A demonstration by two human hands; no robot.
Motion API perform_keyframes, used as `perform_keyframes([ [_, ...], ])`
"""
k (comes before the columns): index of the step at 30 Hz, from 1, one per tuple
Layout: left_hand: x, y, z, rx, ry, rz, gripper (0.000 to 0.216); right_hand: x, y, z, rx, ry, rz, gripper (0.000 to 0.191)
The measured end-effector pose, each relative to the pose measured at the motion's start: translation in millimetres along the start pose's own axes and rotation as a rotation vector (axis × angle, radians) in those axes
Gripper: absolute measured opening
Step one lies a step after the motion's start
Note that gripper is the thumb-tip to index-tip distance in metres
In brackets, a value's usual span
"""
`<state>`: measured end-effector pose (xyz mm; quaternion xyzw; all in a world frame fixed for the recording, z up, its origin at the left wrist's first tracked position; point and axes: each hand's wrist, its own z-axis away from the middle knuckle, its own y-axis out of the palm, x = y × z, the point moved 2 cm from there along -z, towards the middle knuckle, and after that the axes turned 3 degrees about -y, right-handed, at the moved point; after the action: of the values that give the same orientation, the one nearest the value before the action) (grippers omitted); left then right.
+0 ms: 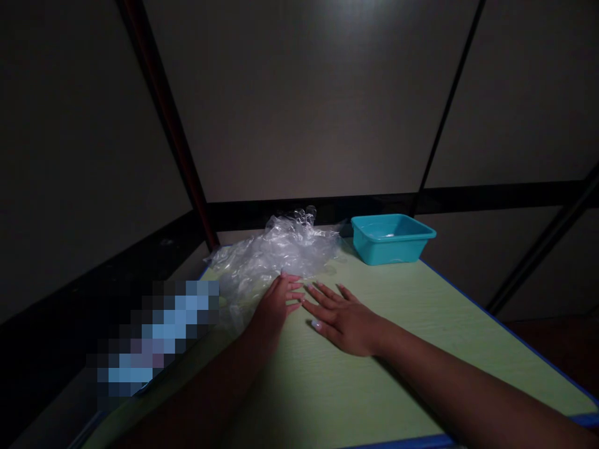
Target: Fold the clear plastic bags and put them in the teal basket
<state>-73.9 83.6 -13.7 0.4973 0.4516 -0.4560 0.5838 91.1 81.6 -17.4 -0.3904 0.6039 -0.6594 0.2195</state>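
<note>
My right hand (349, 321) lies palm down on the pale green tabletop (299, 399), its fingers spread and pointing left. Beside it, my left hand (279, 296) is turned on edge with fingers stretched toward the right one, holding nothing that I can see. The fingertips of the two hands come close together; whether they touch is hard to tell. Just beyond my left hand lies a crumpled heap of clear plastic film (285, 246). Part of the film spreads down the left side, near my left wrist.
A turquoise plastic basin (395, 249) stands at the table's far right corner. At the left edge is a blurred-out bluish object (175, 324). Blue trim (505, 333) edges the table. Panelled walls (309, 106) rise behind it and on the left.
</note>
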Motion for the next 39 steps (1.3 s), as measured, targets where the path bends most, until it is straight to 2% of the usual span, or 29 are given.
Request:
perform_keyframes([
  [10,-5,4,7,-0.04,-0.054,0.015,0.031,1,2,-2,0.013,0.009,-0.014,0.053],
  [14,-9,3,8,-0.034,-0.184,0.1,0.038,-2,-4,-1,0.004,0.017,-0.107,0.05],
  [18,-14,-2,4,-0.035,-0.355,0.19,0.043,-17,-13,2,-0.03,0.085,-0.174,0.05],
  [23,-19,-8,1,0.017,-0.507,0.297,0.048,-32,-8,3,0.043,0.104,-0.086,0.051],
  [28,-22,-11,1,0.09,-0.631,0.363,0.05,-36,-3,2,0.058,0.141,-0.033,0.052],
  [34,-33,-12,8,0.177,-0.668,0.395,0.055,-42,-2,4,0.054,0.19,-0.015,0.053],
  [39,-30,-9,10,0.215,-0.681,0.426,0.059,-42,-2,4,0.047,0.197,-0.03,0.053],
])
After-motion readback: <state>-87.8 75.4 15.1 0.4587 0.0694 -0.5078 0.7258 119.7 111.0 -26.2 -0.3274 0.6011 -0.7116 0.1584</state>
